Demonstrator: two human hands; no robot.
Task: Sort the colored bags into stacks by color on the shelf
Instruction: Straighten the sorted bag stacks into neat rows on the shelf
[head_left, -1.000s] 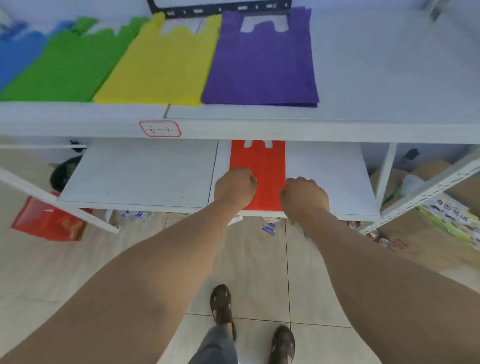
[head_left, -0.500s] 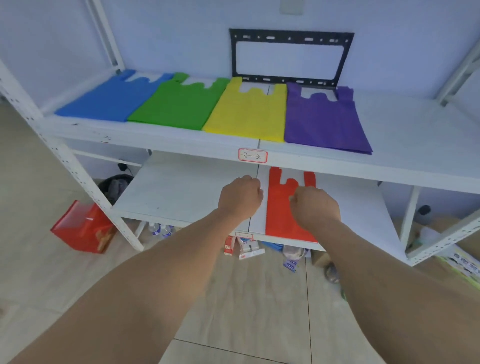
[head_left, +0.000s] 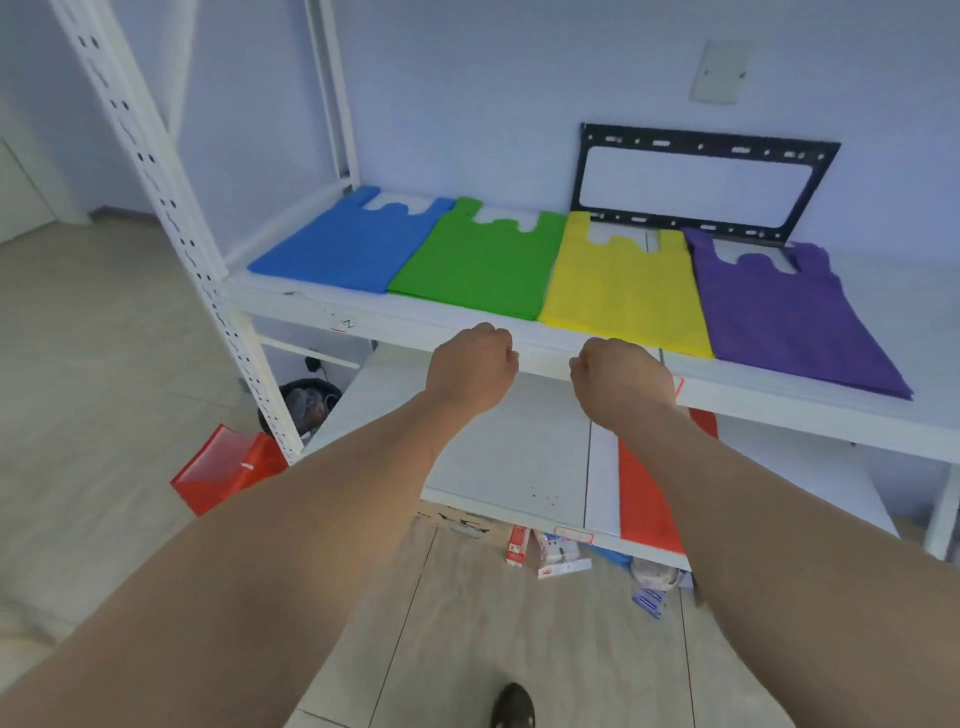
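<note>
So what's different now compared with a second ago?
Both hands, left and right, have risen from the red bag on the lower shelf to the upper shelf's front edge, fists curled, holding nothing. The blue, green, yellow and purple stacks stayed put.

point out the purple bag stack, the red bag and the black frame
purple bag stack (head_left: 779, 312), head view, middle of its top face
red bag (head_left: 644, 504), head view, visible strip on the lower shelf
black frame (head_left: 706, 141), head view, its top bar
</note>
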